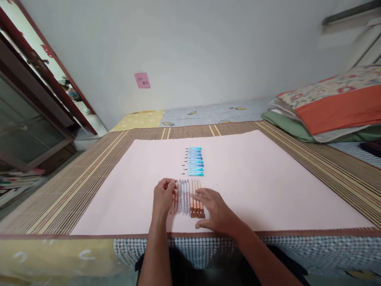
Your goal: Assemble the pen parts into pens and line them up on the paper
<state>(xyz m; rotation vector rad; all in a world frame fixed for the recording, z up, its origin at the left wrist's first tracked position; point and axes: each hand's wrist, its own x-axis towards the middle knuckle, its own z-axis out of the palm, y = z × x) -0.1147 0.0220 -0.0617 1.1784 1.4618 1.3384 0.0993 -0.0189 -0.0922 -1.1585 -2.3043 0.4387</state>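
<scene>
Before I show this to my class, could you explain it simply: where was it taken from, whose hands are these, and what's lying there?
There is no machine here. One camera, worn on a person's head, looks forward and down at their own bare hands. A pale pink sheet lies on a striped mat. On it, blue pens lie sideways, tips to the left. Nearer is a row with clear pens and peach pens with brown ends. The right hand is spread at the peach pens; the left hand is at the row's left part. Whether it grips anything is unclear.
</scene>
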